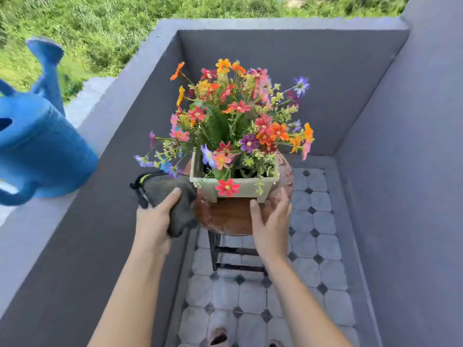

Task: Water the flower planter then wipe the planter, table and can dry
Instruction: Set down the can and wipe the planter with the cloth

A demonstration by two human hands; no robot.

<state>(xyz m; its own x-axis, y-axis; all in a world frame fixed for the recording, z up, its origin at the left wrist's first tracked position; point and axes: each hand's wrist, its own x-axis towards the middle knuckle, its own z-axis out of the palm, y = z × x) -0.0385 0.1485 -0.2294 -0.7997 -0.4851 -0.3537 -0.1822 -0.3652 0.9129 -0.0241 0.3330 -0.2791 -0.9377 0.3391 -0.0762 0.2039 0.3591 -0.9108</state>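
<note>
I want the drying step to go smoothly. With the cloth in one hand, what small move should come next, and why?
Probably slide the grey cloth in the left hand rightward onto the round table, whose bare top glistens wet in front of the planter. The right hand rests open at the table's edge, seemingly ready to steady it.

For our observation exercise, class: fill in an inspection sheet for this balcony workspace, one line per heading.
Surface: round brown table, looks wet and glossy.
Job's things: square planter of flowers on the table; blue watering can on the wall ledge; grey cloth.
Clutter: nothing seen.
Grippers: left hand grips the cloth at the table's edge; right hand open against the table near the planter.
Cables: nothing seen.
Surroundings: grey walls, tiled floor, greenery beyond.
</note>
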